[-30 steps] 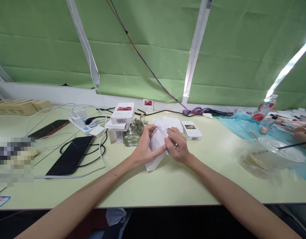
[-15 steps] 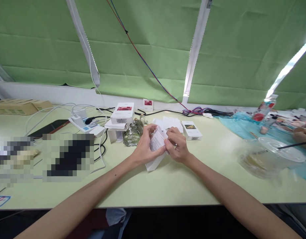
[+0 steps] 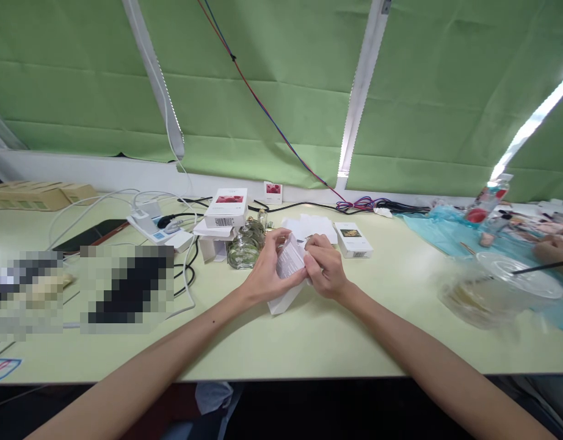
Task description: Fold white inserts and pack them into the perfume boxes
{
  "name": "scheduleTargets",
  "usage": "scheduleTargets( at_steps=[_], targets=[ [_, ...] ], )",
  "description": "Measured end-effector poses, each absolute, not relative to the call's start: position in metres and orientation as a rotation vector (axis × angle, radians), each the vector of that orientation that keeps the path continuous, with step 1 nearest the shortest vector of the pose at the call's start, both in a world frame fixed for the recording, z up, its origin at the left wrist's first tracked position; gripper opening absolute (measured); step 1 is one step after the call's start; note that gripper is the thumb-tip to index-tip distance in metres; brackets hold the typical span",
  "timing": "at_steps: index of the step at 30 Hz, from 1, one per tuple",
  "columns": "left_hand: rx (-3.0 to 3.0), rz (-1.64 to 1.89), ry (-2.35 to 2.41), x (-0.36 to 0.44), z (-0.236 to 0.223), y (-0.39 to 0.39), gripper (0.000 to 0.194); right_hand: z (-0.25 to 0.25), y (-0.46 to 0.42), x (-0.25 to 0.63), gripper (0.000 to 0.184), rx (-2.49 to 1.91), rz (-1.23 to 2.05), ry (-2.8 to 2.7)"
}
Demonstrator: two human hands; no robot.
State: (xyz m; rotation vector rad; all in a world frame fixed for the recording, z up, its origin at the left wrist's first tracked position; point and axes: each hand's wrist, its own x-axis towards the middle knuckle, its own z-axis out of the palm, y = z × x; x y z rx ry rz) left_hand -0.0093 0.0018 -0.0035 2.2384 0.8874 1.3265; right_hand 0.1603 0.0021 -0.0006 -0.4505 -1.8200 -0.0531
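A small white carton [image 3: 288, 269] with printed text stands tilted on the pale green table [image 3: 309, 336] in the middle. My left hand [image 3: 265, 269] is wrapped round its left side. At the carton's upper right end my right hand [image 3: 325, 269] is closed on it, fingers curled over the flap. Just behind my left hand stands a clear glass bottle [image 3: 243, 249]. White paper sheets [image 3: 309, 227] lie behind my hands.
Two white boxes [image 3: 225, 211] are stacked at the back left, another [image 3: 352, 239] lies right of the papers. Cables and a power strip [image 3: 153, 227] sit left, with a dark phone [image 3: 91, 235]. At the right, another person's hand [image 3: 554, 249] holds a stick over a clear plastic bowl [image 3: 496, 287].
My hands stay on the carton with only slight finger movement at the flap. The view has barely shifted.
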Motion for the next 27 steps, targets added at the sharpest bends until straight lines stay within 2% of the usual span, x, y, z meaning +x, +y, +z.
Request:
scheduleTargets(
  at_steps=[13, 27],
  targets=[
    [2.310, 1.305, 0.875, -0.011, -0.004, 0.004, 0.068, 0.000, 0.002, 0.161, 0.034, -0.455, -0.035, -1.872],
    [2.477, 1.286, 0.832, -0.011, 0.008, -0.001, 0.054, -0.001, 0.002, 0.162, 0.035, -0.463, 0.000, -1.910]
  ],
)
